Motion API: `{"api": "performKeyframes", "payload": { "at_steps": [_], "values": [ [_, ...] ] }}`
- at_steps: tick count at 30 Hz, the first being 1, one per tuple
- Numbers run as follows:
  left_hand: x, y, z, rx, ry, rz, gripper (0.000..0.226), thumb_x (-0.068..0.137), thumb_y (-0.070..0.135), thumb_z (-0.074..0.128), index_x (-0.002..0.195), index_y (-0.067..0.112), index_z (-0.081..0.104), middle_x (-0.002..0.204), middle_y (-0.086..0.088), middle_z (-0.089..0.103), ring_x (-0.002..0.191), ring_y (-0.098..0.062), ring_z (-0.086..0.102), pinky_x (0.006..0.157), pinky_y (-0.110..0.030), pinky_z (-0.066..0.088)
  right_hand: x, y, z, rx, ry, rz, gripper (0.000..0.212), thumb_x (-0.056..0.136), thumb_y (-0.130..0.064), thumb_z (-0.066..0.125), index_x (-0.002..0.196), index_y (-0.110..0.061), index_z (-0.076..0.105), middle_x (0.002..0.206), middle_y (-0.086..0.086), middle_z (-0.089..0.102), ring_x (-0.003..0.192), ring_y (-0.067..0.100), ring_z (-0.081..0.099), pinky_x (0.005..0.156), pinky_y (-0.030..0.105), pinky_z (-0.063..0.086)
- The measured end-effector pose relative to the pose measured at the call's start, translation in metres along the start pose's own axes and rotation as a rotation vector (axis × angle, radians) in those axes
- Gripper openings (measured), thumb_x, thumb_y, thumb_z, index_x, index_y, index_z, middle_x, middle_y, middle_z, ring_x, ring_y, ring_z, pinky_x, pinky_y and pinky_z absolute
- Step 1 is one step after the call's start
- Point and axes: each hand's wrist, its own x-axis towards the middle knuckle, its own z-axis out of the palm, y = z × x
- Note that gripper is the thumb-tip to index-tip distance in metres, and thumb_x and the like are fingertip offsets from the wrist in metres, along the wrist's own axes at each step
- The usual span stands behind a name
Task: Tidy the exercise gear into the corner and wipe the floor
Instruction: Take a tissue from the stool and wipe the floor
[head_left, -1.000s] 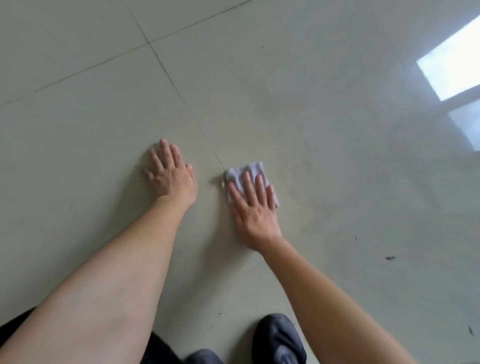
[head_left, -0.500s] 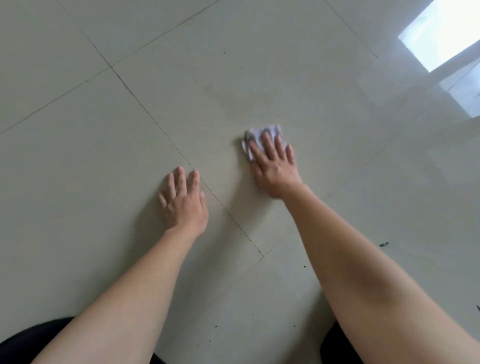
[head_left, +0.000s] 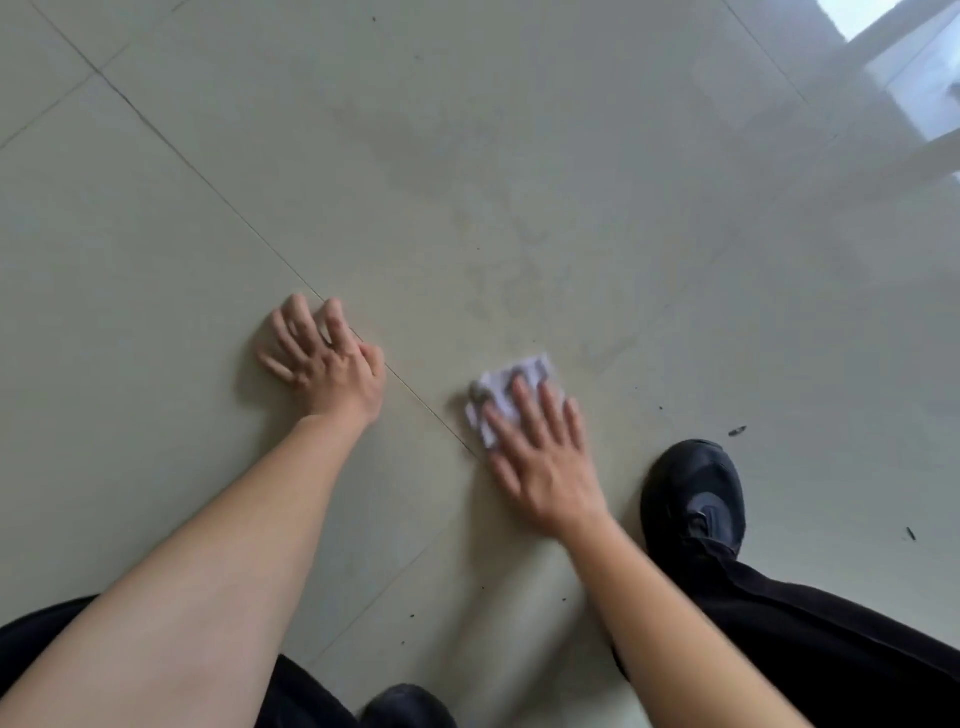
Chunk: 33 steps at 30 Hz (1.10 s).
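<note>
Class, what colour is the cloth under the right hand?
White, seen in the head view: cloth.

Cloth (head_left: 506, 382) under the right hand (head_left: 545, 467): white with a faint lilac-grey cast, no print. Floor (head_left: 156, 260): pale greenish-beige glossy tiles crossed by thin dark grout lines (head_left: 208, 182); a duller mottled grey smear (head_left: 509, 280) just beyond the cloth, a bright white reflection (head_left: 924, 78) far beyond and right of it, black specks (head_left: 736, 431) to its right. Shoe (head_left: 693, 483) just right of that hand: black with a grey-blue patch; trousers (head_left: 831, 623): plain black.

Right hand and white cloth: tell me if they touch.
Touching. The head view shows the right hand laid flat on the white cloth, pressing it onto the floor.
</note>
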Motion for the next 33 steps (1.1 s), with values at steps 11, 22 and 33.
{"api": "performKeyframes", "payload": {
  "at_steps": [11, 22, 33],
  "values": [
    [0.006, -0.007, 0.005, 0.030, 0.056, 0.047, 0.057, 0.080, 0.027, 0.036, 0.132, 0.005, 0.046, 0.146, -0.031, 0.036, 0.135, -0.054, 0.030, 0.102, -0.073, 0.018, 0.178, 0.005, -0.069, 0.104, 0.098, 0.461, 0.061, 0.105, -0.048, 0.024, 0.161, -0.036, 0.003, 0.168, 0.007, -0.015, 0.153, 0.034, -0.018, 0.123, 0.050, -0.012],
    [0.115, -0.032, -0.029, -0.005, 0.329, -0.048, 0.061, 0.098, 0.032, 0.038, 0.148, -0.002, 0.030, 0.156, -0.023, 0.028, 0.145, -0.036, 0.024, 0.114, -0.060, 0.012, 0.243, 0.088, -0.114, -0.008, 0.054, 0.122, 0.059, 0.103, -0.054, 0.022, 0.159, -0.043, 0.010, 0.170, 0.004, -0.002, 0.155, 0.032, -0.005, 0.125, 0.050, 0.002],
    [0.131, -0.042, -0.023, 0.002, 0.348, -0.056, 0.066, 0.097, 0.037, 0.028, 0.153, 0.002, 0.025, 0.163, -0.015, 0.016, 0.152, -0.028, 0.012, 0.118, -0.056, 0.004, 0.363, -0.097, -0.093, -0.023, 0.148, -0.018, 0.059, 0.106, -0.043, 0.028, 0.161, -0.034, 0.010, 0.169, 0.008, -0.002, 0.155, 0.035, -0.008, 0.123, 0.047, -0.009]
  ]
}}
